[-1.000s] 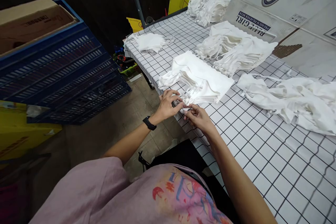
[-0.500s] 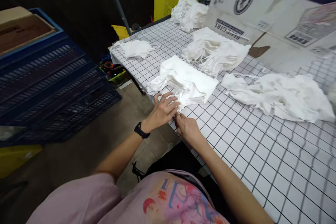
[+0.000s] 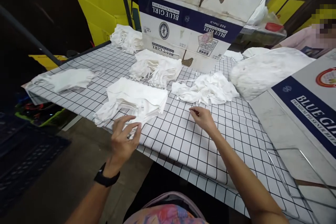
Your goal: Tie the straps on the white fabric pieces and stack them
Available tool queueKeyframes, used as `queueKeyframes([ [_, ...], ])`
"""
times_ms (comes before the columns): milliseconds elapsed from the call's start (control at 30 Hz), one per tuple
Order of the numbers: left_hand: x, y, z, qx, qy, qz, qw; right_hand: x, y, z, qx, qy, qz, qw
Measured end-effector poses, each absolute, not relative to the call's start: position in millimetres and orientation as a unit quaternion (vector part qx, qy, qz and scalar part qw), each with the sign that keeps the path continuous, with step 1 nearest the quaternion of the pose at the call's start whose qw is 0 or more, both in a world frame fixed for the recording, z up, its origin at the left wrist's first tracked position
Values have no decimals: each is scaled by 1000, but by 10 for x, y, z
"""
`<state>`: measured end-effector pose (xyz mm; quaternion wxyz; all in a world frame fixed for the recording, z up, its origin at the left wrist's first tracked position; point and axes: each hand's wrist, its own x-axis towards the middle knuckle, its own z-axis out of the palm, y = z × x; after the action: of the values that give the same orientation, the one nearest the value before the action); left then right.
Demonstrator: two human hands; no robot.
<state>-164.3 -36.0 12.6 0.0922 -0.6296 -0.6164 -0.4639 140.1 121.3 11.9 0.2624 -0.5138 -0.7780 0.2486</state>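
Note:
A neat stack of white cloth pieces with loose straps (image 3: 139,92) lies near the table's front edge. My left hand (image 3: 123,138), with a dark watch on its wrist, is at the stack's near side. Its fingers are curved and apart, the fingertips by the hanging straps; no firm grip shows. To the right, my right hand (image 3: 203,119) is over the table with thumb and forefinger pinched together. I cannot make out anything between those fingertips. Just beyond them lies a crumpled heap of white cloth (image 3: 210,89).
More white cloth stacks lie behind, one in the middle (image 3: 160,64) and one at the back (image 3: 126,38). A flat cloth bundle (image 3: 70,78) is at left. Cardboard boxes (image 3: 173,31) stand behind and at right (image 3: 312,112). Beyond the table is another person (image 3: 296,40).
My view has turned right. My right hand has moved away from my left hand and the stack, toward the crumpled heap. My left hand stays by the stack, its fingers more curved.

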Motion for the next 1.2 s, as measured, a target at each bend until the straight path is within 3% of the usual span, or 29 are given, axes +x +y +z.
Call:
queueKeyframes([
  [167, -971, 412, 241, -763, -518, -383, -55, 1543, 1691, 6, -539, -772, 181, 284],
  [333, -494, 1553, 155, -792, -555, -240, -85, 1460, 2035, -43, -525, -788, 168, 272],
  [533, -345, 2297, 176, -756, -605, -218, -125, 1589, 2177, 9, -515, -777, 206, 299],
  [700, -445, 2404, 482, -751, -562, -266, -225, 1865, 2215, 312, -513, -719, 288, 368],
  [867, -510, 2181, 969, -638, -414, -394, -516, 2095, 2056, 823, -421, -596, 491, 476],
  [1033, -527, 1710, 1207, -605, -338, -403, -598, 2341, 1542, 1145, -394, -622, 457, 499],
  [1200, -499, 1346, 1046, -578, -348, -374, -636, 2563, 1010, 1157, -411, -616, 450, 499],
])
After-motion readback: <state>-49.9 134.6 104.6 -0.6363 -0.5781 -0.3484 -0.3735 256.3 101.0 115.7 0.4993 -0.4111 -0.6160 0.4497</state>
